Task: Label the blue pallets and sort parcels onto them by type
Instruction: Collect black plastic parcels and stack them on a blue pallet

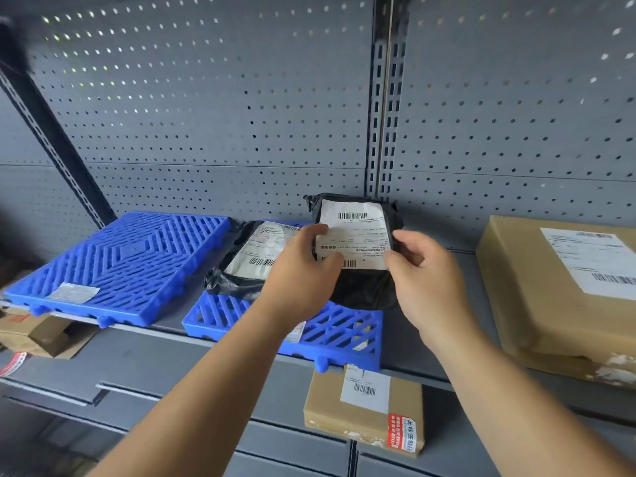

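Sorting is under way: the left hand (303, 270) and right hand (423, 270) hold a black bag (364, 287) upright, fingers curled round its sides, at the pallet's (340, 335) right end. A second bag (247, 266) lies on its left end. The next move is probably to lay the held bag flat beside it and let go.

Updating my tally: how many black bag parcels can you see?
2. Lying parcel on the right blue pallet's left side; held parcel upright over it, gripped by left hand and right hand. More may hide behind.

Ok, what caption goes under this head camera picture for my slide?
Left hand and right hand hold a black parcel upright on a blue pallet, beside another bagged parcel.
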`<action>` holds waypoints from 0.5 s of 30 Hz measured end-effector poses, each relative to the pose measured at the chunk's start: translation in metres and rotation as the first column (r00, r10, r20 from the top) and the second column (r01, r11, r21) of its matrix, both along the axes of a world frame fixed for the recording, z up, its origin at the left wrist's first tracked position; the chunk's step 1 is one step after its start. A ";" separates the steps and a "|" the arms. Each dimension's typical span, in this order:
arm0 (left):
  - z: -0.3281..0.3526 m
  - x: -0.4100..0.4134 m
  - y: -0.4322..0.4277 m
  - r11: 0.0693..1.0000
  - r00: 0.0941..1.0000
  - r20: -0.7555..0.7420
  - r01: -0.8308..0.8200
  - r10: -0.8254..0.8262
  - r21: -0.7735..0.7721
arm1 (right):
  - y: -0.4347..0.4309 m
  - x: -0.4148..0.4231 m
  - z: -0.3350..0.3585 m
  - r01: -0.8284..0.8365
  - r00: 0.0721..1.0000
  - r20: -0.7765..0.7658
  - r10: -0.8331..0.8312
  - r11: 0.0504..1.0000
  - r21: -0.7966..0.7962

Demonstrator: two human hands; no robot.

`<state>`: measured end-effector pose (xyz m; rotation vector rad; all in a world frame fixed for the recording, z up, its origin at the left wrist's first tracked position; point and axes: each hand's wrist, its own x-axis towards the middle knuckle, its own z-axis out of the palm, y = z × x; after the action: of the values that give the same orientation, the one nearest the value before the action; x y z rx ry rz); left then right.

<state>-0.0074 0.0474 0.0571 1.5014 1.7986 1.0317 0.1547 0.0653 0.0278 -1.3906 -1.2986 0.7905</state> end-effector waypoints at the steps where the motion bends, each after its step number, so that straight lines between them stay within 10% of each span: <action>1: 0.000 -0.002 0.003 1.000 0.999 -0.040 0.020 -0.021 -0.006 | 0.001 -0.002 -0.002 0.014 1.000 0.006 -0.014 1.000 -0.007; 15: -0.004 -0.030 0.023 0.948 0.720 -0.616 0.238 -0.319 -0.212 | -0.013 -0.035 -0.023 0.142 0.985 0.115 -0.131 0.985 -0.094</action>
<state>-0.0379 0.0702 0.0536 2.1444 1.9203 0.2393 0.1196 0.0524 0.0049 -1.6054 -1.2442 0.7046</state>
